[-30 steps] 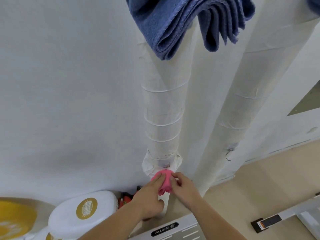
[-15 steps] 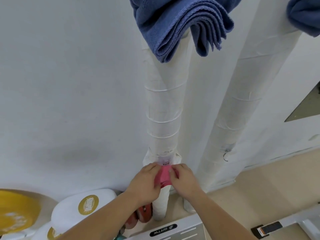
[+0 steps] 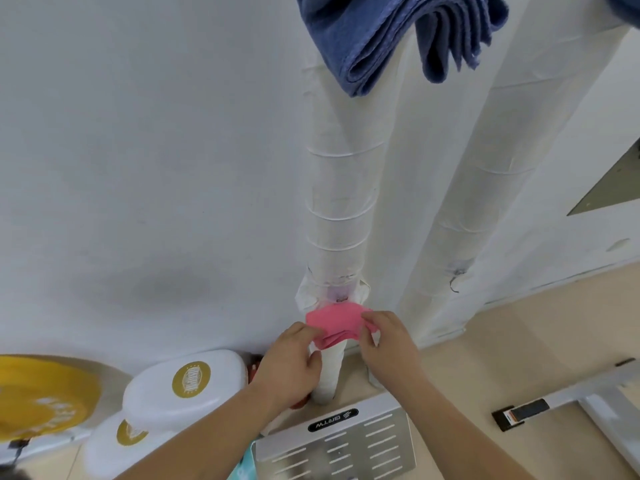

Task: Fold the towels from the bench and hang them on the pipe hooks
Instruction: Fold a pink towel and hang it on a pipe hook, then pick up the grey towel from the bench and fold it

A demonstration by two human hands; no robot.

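Note:
A small folded pink towel [image 3: 337, 322] lies against the white wrapped pipe [image 3: 341, 202], just under a small hook [image 3: 341, 299] low on it. My left hand [image 3: 294, 362] pinches the towel's left lower edge. My right hand [image 3: 388, 341] pinches its right edge. A folded blue towel [image 3: 391, 32] hangs high on the same pipe. The edge of another blue towel [image 3: 627, 8] shows at the top right corner by the second pipe [image 3: 485, 188].
White and gold-marked lidded containers [image 3: 183, 386] and a yellow disc [image 3: 38, 396] sit at the lower left by the wall. A grey slotted metal plate [image 3: 332, 445] lies below my hands. A metal frame [image 3: 588, 400] crosses the beige floor at right.
Both hands stayed on the pink towel at the pipe's low hook. The towel has been spread wider, and its top edge now sits just under the hook.

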